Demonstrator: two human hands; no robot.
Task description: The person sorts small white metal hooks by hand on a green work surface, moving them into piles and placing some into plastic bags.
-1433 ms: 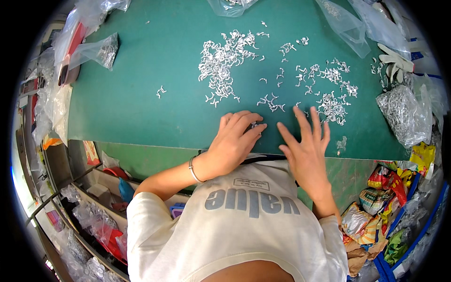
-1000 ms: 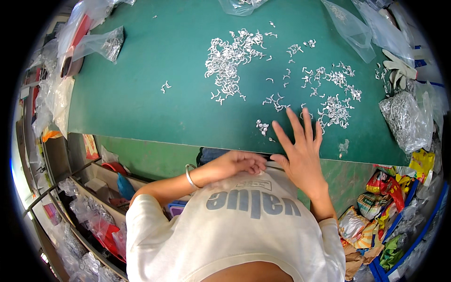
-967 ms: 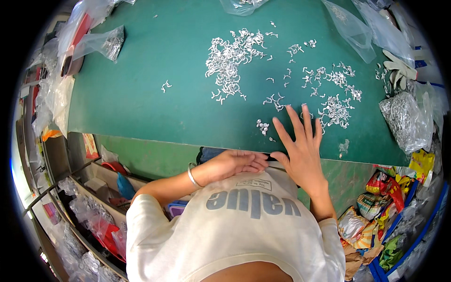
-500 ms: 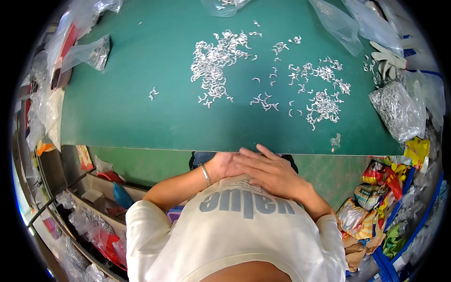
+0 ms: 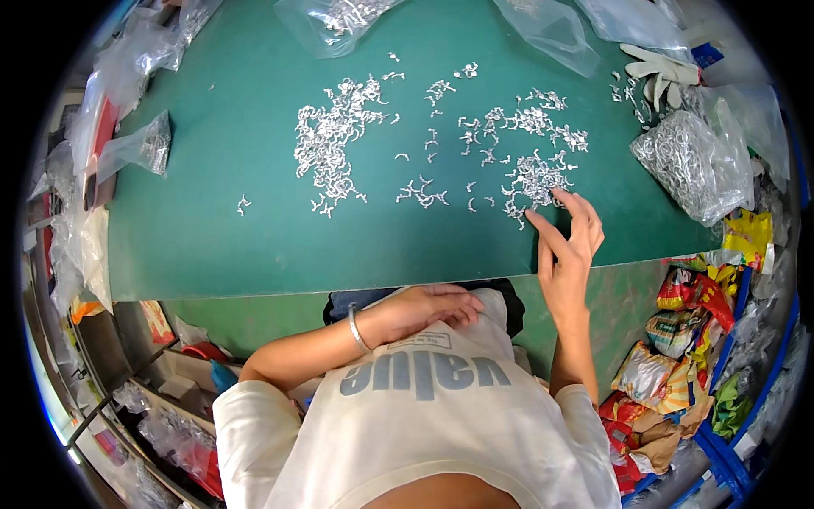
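Right hand unclenched, fingers parted; small silvery pieces heaped at its fingertips, on green table.

Tabletop: smooth green, sweeping right across the room!
Floor: green too, peeking out below.
Right: blue frame bars.
Far left: bright white glare.

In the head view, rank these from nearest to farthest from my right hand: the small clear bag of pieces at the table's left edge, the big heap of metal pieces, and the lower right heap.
From the right hand:
1. Lower right heap, at its fingertips.
2. Big heap, farther left.
3. Small clear bag, far left, at the table edge.
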